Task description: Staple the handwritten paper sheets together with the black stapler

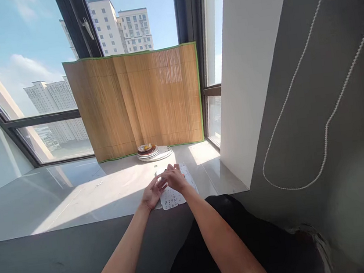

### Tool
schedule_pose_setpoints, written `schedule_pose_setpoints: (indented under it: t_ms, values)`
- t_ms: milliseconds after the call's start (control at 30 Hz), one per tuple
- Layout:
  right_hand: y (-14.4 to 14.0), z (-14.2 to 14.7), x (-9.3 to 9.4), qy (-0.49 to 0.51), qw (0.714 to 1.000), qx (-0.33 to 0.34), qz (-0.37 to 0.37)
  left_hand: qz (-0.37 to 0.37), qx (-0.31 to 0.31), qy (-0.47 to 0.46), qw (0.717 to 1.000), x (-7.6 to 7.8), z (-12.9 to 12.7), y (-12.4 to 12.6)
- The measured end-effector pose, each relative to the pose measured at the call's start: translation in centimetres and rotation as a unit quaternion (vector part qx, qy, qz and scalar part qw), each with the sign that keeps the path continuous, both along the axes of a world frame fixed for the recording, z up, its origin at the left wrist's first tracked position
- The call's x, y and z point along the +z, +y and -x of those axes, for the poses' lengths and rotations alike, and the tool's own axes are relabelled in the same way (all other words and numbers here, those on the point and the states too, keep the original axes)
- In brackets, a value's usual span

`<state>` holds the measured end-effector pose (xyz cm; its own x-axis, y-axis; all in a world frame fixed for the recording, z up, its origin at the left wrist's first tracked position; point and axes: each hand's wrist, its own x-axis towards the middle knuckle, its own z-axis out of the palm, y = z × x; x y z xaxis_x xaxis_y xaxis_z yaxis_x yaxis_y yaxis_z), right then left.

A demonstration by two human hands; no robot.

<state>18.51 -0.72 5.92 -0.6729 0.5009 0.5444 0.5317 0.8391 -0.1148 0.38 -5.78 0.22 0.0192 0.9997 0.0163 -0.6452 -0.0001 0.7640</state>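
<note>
Printed sheet (175, 195) lies flat at the near edge of the sill (76, 198), one corner past the lip. Left hand (151, 194) rests open on its left side; right hand (174, 177) pinches something small and white above it, too small to identify. Risk: sheet slides off the edge if nudged. Print unreadable. Stacked plates (153, 152) sit behind it, bamboo mat (138, 102) leaning on the window.

The window sill (76, 198) is smooth, glossy stone that mirrors the sky. At its 12 o'clock edge stands a matt mat (138, 102) of thin bamboo slats, green cloth-edged. The printed sheet (176, 195) looks like thin paper.
</note>
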Motion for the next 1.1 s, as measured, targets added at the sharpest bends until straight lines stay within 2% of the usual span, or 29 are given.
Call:
schedule_pose_setpoints:
  t_ms: [133,667,733,800,900,967,1100]
  values:
    - [0.5,-0.4,0.1,0.0,0.999,0.0,0.043,0.026,0.0,-0.027,0.999,0.6,-0.1,-0.4]
    - [2.6,-2.1,-0.1,0.067,0.995,-0.046,0.057,0.05,0.038,-0.042,0.997,1.9,-0.8,-1.4]
    - [3.2,-2.5,0.0,0.097,0.99,-0.078,0.068,0.048,0.04,-0.045,0.997,2.0,-0.8,-1.5]
    - [3.9,-3.3,0.1,0.13,0.976,-0.144,0.097,0.051,0.041,-0.052,0.997,2.0,-0.9,-1.5]
    - [5.3,-4.9,-0.2,0.164,0.927,-0.289,0.173,0.06,0.05,-0.061,0.995,2.0,-0.9,-1.4]
    - [6.4,-6.2,-0.6,0.171,0.892,-0.356,0.218,0.071,0.064,-0.062,0.993,2.0,-1.0,-1.4]
    - [8.8,-7.9,-1.7,0.186,0.866,-0.388,0.254,0.089,0.084,-0.05,0.991,2.1,-1.3,-1.4]
